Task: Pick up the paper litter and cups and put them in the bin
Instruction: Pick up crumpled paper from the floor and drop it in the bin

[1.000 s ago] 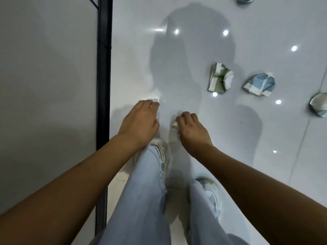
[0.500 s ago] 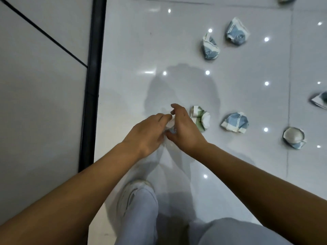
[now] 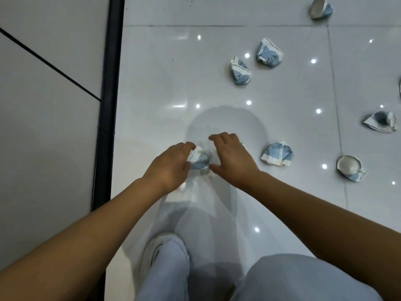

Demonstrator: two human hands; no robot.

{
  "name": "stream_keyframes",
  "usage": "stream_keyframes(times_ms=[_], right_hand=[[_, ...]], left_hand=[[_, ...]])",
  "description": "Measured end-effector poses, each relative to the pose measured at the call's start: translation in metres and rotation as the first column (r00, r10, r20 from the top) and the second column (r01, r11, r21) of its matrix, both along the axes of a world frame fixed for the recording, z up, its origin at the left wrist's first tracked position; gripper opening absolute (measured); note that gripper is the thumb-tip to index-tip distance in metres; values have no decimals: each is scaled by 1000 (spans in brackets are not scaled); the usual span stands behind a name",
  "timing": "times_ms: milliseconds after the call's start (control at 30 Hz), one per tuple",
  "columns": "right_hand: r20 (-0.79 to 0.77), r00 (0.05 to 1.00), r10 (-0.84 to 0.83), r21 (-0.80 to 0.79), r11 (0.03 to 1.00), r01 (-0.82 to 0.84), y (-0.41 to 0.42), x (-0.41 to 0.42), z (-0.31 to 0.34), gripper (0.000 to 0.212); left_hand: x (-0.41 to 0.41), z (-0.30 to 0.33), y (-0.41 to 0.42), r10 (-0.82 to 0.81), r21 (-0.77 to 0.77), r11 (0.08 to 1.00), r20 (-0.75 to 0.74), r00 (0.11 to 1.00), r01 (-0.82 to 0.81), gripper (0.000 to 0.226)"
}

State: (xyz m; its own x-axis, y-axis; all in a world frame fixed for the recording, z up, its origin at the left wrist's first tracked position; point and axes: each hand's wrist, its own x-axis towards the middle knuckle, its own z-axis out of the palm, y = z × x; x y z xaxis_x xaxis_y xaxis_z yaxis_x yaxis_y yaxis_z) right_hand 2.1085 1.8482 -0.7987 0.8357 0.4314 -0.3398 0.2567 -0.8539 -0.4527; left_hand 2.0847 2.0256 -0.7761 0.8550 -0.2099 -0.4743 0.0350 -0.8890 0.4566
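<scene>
Glossy white floor tiles [image 3: 173, 83] with dark grout lines and point reflections of ceiling lights; grey wall panel [image 3: 47, 127] on the left, bounded by a black vertical strip [image 3: 108, 105].

Left hand [image 3: 169, 166]: fingers curled, gripping a crumpled blue-and-white paper cup [image 3: 200, 160] from its left side, thumb below the cup. Right hand [image 3: 232, 159]: fingers bent and spread over the right side of the same cup, thumb near its lower edge — contact likely, but firm grip not confirmable from this angle. Cup located between both hands, low over the floor; whether resting on the tile or lifted cannot be told.

Other litter on the floor, all apart from the hands:
- crushed blue cup [image 3: 277, 156] just right of the right hand
- crushed cup with white interior showing [image 3: 350, 168] further right
- flattened cup [image 3: 380, 121] near the right edge
- two crumpled blue cups [image 3: 239, 70] [image 3: 269, 53] ahead, close together
- one cup [image 3: 321, 7] at the top edge

Below the hands — white shoe [image 3: 158, 253] and pale trouser legs [image 3: 299, 279] at the bottom of the view. Bin not in view.
</scene>
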Motion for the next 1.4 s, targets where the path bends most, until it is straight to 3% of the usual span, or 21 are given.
stream_keyframes(times_ms=[67, 167, 367, 533, 700, 1100, 1400], right_hand=[[29, 999, -14, -151, 988, 18, -10, 2, -5, 72], [-47, 998, -45, -295, 955, 29, -20, 3, -17, 79], [-84, 996, -42, -286, 958, 17, -29, -5, -29, 58], [-115, 991, -75, -243, 969, 45, -28, -14, -3, 62], [-179, 981, -76, -189, 981, 41, -22, -42, 101, 64], [-248, 952, 181, -131, 967, -218, -11, -148, 452, 62], [-216, 916, 339, -145, 916, -374, -38, -275, 580, 61]], left_hand=[[-3, -2, 10, 16, -2, 1000, -7, 1000, -16, 37], [-8, -5, 19, 37, 1, 999, -22, 999, -37, 37], [-13, -9, 28, 25, 25, 999, -32, 999, -24, 36], [-11, 18, 33, 35, 37, 999, -39, 999, -34, 35], [-37, 114, 28, 174, -17, 984, -37, 984, -175, 31], [-201, 451, -13, 507, -38, 857, -108, 855, -514, 35], [-345, 577, -63, 665, 0, 745, -61, 744, -667, 35]])
